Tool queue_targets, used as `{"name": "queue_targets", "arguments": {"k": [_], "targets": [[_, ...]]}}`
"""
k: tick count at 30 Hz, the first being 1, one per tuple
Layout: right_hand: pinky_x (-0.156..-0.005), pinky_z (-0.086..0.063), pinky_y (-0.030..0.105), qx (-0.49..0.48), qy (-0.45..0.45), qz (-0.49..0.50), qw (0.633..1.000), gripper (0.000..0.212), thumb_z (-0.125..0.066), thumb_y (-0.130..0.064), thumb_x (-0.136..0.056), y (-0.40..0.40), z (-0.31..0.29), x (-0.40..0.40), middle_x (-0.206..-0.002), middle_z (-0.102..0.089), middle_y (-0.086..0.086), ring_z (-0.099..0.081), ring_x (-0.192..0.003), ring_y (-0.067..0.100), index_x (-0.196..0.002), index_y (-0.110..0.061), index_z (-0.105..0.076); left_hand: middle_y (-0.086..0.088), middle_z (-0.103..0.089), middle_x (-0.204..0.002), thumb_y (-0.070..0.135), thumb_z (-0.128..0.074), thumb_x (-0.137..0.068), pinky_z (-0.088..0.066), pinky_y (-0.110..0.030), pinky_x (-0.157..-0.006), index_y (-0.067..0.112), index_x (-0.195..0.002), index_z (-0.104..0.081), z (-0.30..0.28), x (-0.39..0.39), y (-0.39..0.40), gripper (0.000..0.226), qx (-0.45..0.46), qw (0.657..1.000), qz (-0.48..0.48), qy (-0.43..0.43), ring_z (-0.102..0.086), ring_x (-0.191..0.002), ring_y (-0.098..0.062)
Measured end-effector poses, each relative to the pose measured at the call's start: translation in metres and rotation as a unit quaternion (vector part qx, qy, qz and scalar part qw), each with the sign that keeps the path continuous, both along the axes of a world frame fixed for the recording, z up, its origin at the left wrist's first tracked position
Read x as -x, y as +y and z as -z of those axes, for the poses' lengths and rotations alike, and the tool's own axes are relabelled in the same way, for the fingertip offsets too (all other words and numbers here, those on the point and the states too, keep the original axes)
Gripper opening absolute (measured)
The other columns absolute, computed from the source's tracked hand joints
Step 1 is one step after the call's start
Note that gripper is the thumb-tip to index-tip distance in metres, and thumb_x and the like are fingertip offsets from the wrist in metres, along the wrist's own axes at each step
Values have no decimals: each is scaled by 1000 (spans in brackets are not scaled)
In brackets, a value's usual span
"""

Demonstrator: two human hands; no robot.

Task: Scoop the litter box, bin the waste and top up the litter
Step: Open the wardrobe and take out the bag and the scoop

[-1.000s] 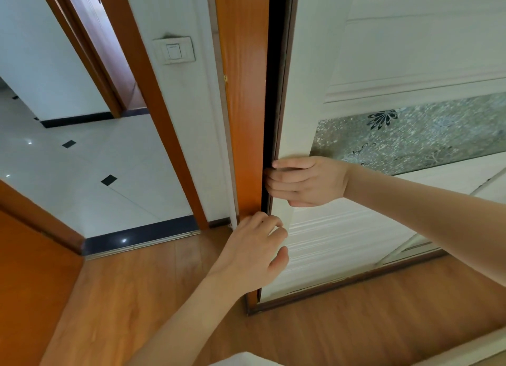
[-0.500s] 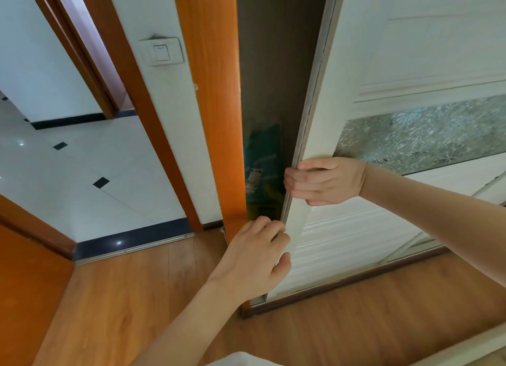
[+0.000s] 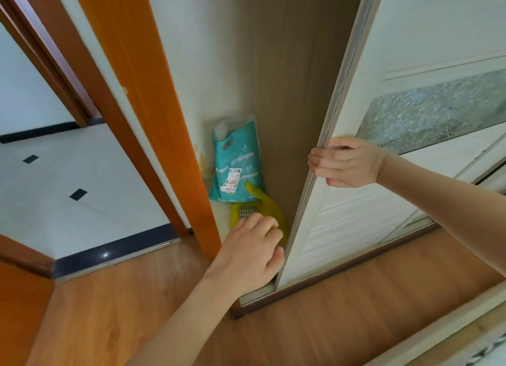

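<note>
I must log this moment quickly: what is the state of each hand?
Left hand: open, loosely curled, holding nothing, near the yellow plastic scoop.
Right hand: gripping the white sliding wardrobe door edge.

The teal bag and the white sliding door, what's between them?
The head view shows a yellow scoop between the teal bag and the white sliding door.

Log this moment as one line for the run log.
right hand: grips sliding door edge | left hand: open, near yellow scoop | teal bag: upright inside
</note>
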State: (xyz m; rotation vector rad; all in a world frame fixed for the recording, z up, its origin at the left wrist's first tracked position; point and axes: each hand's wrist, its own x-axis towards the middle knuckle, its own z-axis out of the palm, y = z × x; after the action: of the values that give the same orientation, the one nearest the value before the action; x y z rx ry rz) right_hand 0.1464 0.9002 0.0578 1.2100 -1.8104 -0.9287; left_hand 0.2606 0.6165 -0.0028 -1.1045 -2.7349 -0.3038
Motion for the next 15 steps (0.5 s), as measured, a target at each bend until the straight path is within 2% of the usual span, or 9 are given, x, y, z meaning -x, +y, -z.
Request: {"name": "queue_targets", "arguments": {"k": [15], "targets": [[-116,-12,38,5,7,200,980,30,-43,-28,-90,48,-4,-25,-113,-66,1,-46,-120,19,-109,-15,-61,5,-60,-104,37,-41,-85,-50,-33,-81,20,-90,-67,5,22,12,31,-9,995,104,-3,-53,-98,-16]]}}
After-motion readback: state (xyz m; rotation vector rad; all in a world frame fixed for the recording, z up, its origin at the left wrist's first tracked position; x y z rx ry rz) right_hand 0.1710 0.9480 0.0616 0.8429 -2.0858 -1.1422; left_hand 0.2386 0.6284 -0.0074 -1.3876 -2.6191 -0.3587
